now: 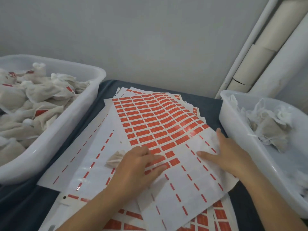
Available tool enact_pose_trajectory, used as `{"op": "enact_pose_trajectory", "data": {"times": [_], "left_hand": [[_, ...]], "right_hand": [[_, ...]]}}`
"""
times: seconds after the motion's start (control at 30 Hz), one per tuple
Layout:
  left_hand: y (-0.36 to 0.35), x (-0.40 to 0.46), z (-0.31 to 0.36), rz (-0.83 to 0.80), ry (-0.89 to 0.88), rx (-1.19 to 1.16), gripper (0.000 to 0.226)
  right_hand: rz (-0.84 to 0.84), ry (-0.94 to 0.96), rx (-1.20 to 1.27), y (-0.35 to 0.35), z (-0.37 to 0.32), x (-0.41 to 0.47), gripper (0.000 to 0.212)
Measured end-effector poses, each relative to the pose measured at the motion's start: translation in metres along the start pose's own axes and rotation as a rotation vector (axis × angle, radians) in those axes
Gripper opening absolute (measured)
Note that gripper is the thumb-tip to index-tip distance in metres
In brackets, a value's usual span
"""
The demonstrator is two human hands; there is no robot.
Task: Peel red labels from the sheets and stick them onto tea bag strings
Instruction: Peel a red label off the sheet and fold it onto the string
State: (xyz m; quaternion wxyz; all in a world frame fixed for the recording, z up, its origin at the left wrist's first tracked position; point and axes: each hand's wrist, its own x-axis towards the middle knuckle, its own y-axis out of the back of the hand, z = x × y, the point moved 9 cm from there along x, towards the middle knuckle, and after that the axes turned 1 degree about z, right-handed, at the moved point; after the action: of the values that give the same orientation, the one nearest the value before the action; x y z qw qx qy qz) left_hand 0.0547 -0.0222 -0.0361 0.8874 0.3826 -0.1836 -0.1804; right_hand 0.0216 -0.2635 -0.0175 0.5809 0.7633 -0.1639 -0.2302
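A sheet of red labels lies on top of a pile of sheets in the middle of the table; its near half is bare white backing with red dashes. My left hand rests on the sheet at the last red labels, its fingertips on them. My right hand lies flat on the bare backing at the sheet's right edge, fingers straight. One tea bag lies on the sheets just left of my left hand, partly hidden by it. I cannot see its string.
A white tub at the left holds several tea bags with red labels. Another white tub at the right holds several tea bags without labels. Used backing sheets spread out on the dark blue table cover. A grey wall stands behind.
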Motion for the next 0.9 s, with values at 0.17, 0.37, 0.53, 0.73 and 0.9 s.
{"op": "enact_pose_trajectory", "data": {"times": [0.17,0.37,0.53,0.73,0.9], "left_hand": [[-0.008,-0.004,0.006,-0.057,-0.017,0.029,0.072],[-0.012,-0.012,0.012,-0.071,-0.048,0.039,0.071],[-0.010,-0.013,0.023,-0.091,-0.114,-0.002,0.048],[-0.020,-0.017,0.020,-0.096,-0.201,0.081,0.054],[0.011,0.001,0.016,0.061,-0.054,-0.066,0.055]], "right_hand": [[-0.235,-0.041,0.615,-0.022,-0.005,-0.038,0.086],[-0.605,-0.168,1.118,-0.067,-0.018,-0.081,0.061],[-0.381,-0.229,1.273,-0.053,-0.018,-0.049,0.022],[-0.457,-0.079,1.363,-0.037,-0.005,-0.043,0.043],[-0.453,0.070,1.199,-0.038,-0.008,-0.050,0.033]]}}
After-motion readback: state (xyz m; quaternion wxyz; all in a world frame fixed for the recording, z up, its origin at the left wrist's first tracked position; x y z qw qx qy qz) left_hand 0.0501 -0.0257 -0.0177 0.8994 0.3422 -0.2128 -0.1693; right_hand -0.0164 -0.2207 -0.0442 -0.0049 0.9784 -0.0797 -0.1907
